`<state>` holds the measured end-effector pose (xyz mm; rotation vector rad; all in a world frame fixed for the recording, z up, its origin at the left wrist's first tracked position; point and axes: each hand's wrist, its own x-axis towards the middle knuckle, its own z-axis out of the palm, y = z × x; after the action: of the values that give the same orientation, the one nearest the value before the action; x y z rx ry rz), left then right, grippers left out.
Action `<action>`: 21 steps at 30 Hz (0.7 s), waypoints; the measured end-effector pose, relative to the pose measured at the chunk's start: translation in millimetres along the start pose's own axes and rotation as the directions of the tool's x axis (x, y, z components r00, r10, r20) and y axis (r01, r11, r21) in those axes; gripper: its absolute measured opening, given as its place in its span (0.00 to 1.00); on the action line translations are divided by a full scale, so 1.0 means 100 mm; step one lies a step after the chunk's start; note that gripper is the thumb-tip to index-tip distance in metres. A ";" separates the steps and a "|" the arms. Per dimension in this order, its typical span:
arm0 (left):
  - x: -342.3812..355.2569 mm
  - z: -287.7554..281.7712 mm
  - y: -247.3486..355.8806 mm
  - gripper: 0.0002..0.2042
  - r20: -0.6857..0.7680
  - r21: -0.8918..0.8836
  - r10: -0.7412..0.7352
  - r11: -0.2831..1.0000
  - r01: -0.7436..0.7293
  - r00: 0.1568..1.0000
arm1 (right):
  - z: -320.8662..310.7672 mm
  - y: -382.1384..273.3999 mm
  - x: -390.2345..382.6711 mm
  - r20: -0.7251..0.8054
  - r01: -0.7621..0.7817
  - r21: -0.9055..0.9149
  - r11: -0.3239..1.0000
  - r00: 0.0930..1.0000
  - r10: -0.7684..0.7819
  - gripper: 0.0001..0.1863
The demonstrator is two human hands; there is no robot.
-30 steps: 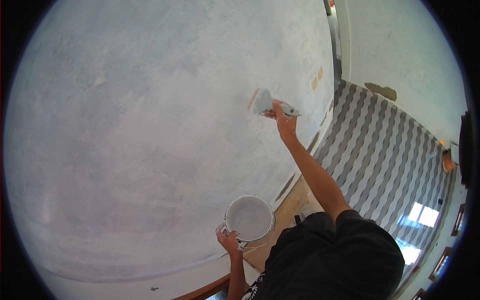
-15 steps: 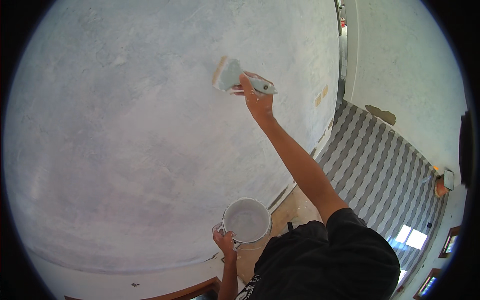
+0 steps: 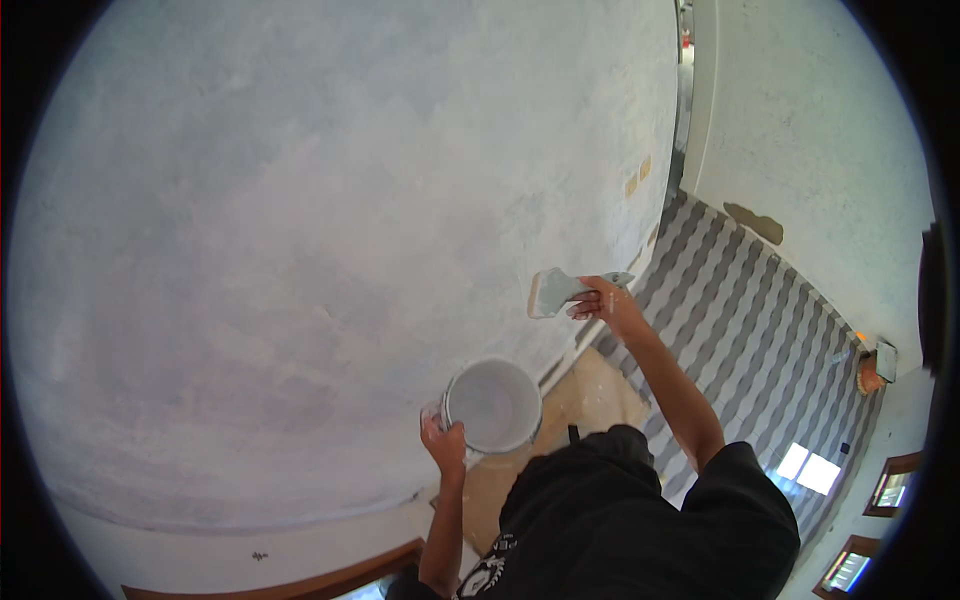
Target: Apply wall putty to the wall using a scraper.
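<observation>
In my right hand (image 3: 608, 303) is a wide paintbrush (image 3: 556, 291), gripped by its pale grey-green handle. Its bristles point left, in front of the patchy whitish wall (image 3: 300, 230); whether they touch it I cannot tell. My left hand (image 3: 442, 438) grips the left side of a round, light-coloured bucket (image 3: 512, 378), its thumb by the rim. Thin whitish liquid seems to lie at the bucket's bottom. Whitish smears mark the fingers of both hands.
Grey-and-white wavy-patterned tiles (image 3: 720, 320) cover the floor to the right. Brownish, stained sheeting (image 3: 600, 395) lies along the wall's foot. Two yellowish outlet plates (image 3: 638, 177) sit on the wall. A reddish-orange object (image 3: 868, 376) stands at the far right wall.
My right hand has brought the brush down and to the right, from high in front of the wall to nearer the bucket. My left hand still holds the bucket, slightly higher in view.
</observation>
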<state>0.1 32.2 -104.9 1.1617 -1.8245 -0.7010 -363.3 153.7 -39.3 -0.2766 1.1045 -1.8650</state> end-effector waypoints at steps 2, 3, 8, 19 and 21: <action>0.08 0.07 0.24 0.24 0.010 0.110 0.026 0.994 -0.027 1.000 | -0.27 0.14 -0.08 0.036 -0.057 -0.018 0.998 0.998 0.058 0.20; 0.12 0.09 0.14 0.23 0.029 0.301 0.209 0.931 -0.208 0.977 | -0.38 0.15 -0.10 0.089 -0.017 -0.083 0.996 0.996 0.024 0.20; 0.25 0.23 0.65 0.20 0.060 0.087 0.046 0.995 -0.051 0.997 | 0.07 0.01 -0.66 0.098 -0.050 -0.083 0.995 0.993 0.058 0.22; 0.06 0.36 0.70 0.22 -0.015 0.165 0.257 0.954 -0.251 0.966 | 0.56 1.25 -0.62 0.103 -0.141 -0.311 0.940 0.978 0.181 0.16; 0.04 0.38 0.73 0.23 -0.059 0.041 0.160 0.987 -0.158 0.985 | 0.64 1.56 -0.46 0.095 -0.117 -0.408 0.905 0.981 0.170 0.15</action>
<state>-65.5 59.8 -63.9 1.0356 -1.8602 -0.5368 -207.7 126.9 -113.7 -0.5280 1.3744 -1.4571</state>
